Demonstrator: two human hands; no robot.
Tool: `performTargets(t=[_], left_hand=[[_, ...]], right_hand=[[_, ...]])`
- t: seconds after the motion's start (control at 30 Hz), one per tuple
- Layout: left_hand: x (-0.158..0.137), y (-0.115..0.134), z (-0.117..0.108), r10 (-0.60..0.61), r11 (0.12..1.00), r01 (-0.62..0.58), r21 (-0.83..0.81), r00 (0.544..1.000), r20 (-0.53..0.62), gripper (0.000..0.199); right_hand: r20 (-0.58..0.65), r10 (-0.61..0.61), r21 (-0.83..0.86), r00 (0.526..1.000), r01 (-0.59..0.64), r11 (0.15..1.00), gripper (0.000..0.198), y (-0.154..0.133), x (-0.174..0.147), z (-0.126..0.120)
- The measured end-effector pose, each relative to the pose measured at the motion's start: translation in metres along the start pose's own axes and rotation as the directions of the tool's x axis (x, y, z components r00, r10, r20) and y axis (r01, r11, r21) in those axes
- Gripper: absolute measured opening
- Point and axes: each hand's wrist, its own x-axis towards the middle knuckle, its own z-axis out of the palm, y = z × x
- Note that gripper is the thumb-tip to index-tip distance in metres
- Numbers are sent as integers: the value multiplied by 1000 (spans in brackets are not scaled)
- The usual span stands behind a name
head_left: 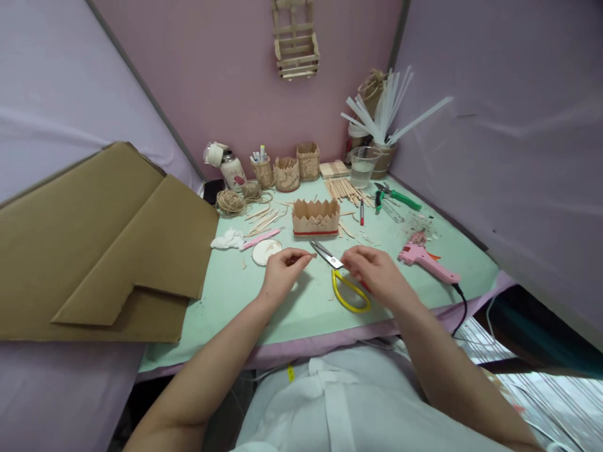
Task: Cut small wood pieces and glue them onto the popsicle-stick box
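Observation:
My left hand (pixel 285 270) is closed in a pinch on a small brown piece (pixel 313 255), only its tip showing past the fingers. Just right of it, scissors with yellow handles (pixel 349 295) lie on the table, their blades pointing away to the left. My right hand (pixel 374 271) is beside the scissors' pivot, fingers curled together. Something red (pixel 365 286) shows under that hand; whether it is held I cannot tell. Behind the scissors stands a small wooden box with a zigzag rim (pixel 315 220) and a red band along its base.
A pink glue gun (pixel 428 260) lies at right, its cord over the edge. Behind are green-handled pliers (pixel 400 199), wooden sticks (pixel 346 191) and a plastic cup of water (pixel 362 171). Twine (pixel 230 203) and a white round lid (pixel 266 252) are left, near large cardboard (pixel 108 245).

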Motion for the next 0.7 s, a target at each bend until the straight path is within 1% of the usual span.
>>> performTargets(t=[0.03,0.07,0.1,0.13,0.17,0.2,0.23,0.27,0.3,0.33,0.37,0.43,0.47,0.53,0.6,0.7], left_hand=[[2,0,-1,-136,987,138,-88,990,22,17],[4,-1,-2,-240,956,245,-162,969,50,19],[6,-1,-4,-314,920,324,-219,946,83,21],[8,-2,-5,-362,887,379,-264,925,112,22],[9,-2,-6,-395,858,418,-299,909,136,23],[10,-2,-6,-418,833,445,-327,895,155,24],[11,-2,-7,-435,813,466,-350,885,168,24],[12,-2,-7,-448,796,480,-369,877,175,24],[12,-3,-7,-461,781,493,-385,869,179,24],[12,-3,-8,-472,767,503,-398,863,180,23],[13,-4,-8,-481,755,510,-412,858,182,23],[13,-5,-9,-487,735,519,-437,852,193,21],[14,-6,-10,-487,724,522,-451,850,202,20],[15,-6,-11,-485,702,526,-480,847,220,18],[16,-6,-13,-483,678,531,-507,843,237,17],[17,-5,-15,-476,654,538,-532,839,264,15]], right_hand=[[-69,-97,-234,993,79,969,25,-3,-3,-14],[-123,-195,-437,973,124,891,25,-3,-6,-30],[-148,-285,-612,947,139,779,26,-2,-9,-48],[-183,-357,-756,916,101,646,29,1,-10,-66],[-199,-403,-863,894,35,504,33,5,-11,-84],[-191,-419,-934,888,-34,355,39,11,-12,-101],[-171,-400,-971,901,-84,226,43,16,-12,-116],[-160,-361,-984,919,-117,138,45,22,-12,-128],[-158,-308,-986,938,-134,97,45,27,-12,-137],[-183,-247,-982,952,-163,99,45,32,-11,-143],[-210,-183,-974,960,-189,129,44,35,-10,-147],[-271,-103,-943,957,-242,228,42,39,-7,-149],[-299,-95,-925,950,-264,271,42,40,-6,-149],[-337,-133,-904,932,-281,321,43,42,-5,-149],[-337,-178,-905,924,-266,332,39,44,-5,-151],[-303,-210,-913,929,-220,345,34,48,-4,-154]])
